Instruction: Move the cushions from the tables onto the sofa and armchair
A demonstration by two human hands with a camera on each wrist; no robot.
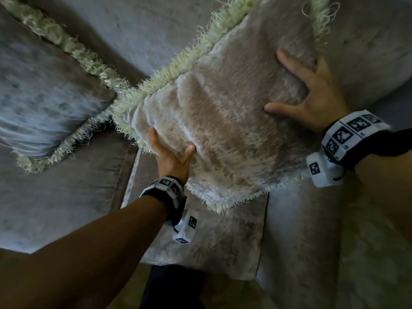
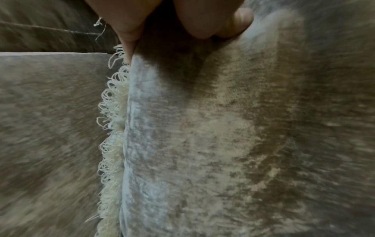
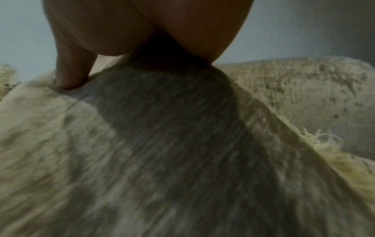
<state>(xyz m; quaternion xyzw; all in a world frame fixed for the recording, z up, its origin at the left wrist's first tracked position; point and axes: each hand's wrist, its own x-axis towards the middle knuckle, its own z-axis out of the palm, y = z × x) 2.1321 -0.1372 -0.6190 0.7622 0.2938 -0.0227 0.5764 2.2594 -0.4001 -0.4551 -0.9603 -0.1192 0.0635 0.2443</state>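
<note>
A beige velvet cushion (image 1: 227,130) with a cream fringe stands tilted at the right end of the grey sofa (image 1: 55,208). My left hand (image 1: 172,150) grips its lower left edge, thumb on the front and fingers behind the fringe. In the left wrist view the left hand (image 2: 182,24) pinches that cushion (image 2: 202,128) at its fringed seam. My right hand (image 1: 298,85) lies spread and flat on the upper right of the cushion, pressing it back. The right wrist view shows the right hand (image 3: 142,32) resting on the cushion (image 3: 162,144).
A second fringed cushion (image 1: 44,108) leans on the sofa's left part, its corner almost meeting the held one. The sofa backrest (image 1: 145,30) rises behind both. A padded armrest (image 1: 301,241) runs along the right. My dark trouser leg (image 1: 171,286) is against the seat front.
</note>
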